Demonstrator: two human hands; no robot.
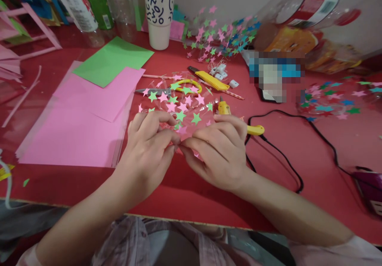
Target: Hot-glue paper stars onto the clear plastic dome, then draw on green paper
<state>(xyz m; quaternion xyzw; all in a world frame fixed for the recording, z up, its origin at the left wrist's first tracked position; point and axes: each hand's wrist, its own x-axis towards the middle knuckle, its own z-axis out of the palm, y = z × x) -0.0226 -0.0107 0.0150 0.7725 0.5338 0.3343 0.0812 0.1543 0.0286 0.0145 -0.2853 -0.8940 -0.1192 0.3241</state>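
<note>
My left hand (149, 150) and my right hand (221, 150) meet at the middle near the table's front edge. Both have thumb and fingers pinched together, their tips almost touching. Whatever lies between the fingertips is too small and too covered to make out. Just beyond them is a clear plastic piece covered in pink and green paper stars (182, 106); its near edge is behind my fingers, and I cannot tell whether they touch it. Partly under the stars are yellow-handled scissors (195, 84). A yellow glue gun (223, 107) lies behind my right hand, which hides part of it.
Pink sheets (74, 131) and a green sheet (115, 61) lie left. A yellow cutter (210, 80) lies beyond the stars. A black cord (286, 166) loops at right. Bottles (98, 7), a white cup (159, 19) and another starred plastic piece (221, 35) line the back.
</note>
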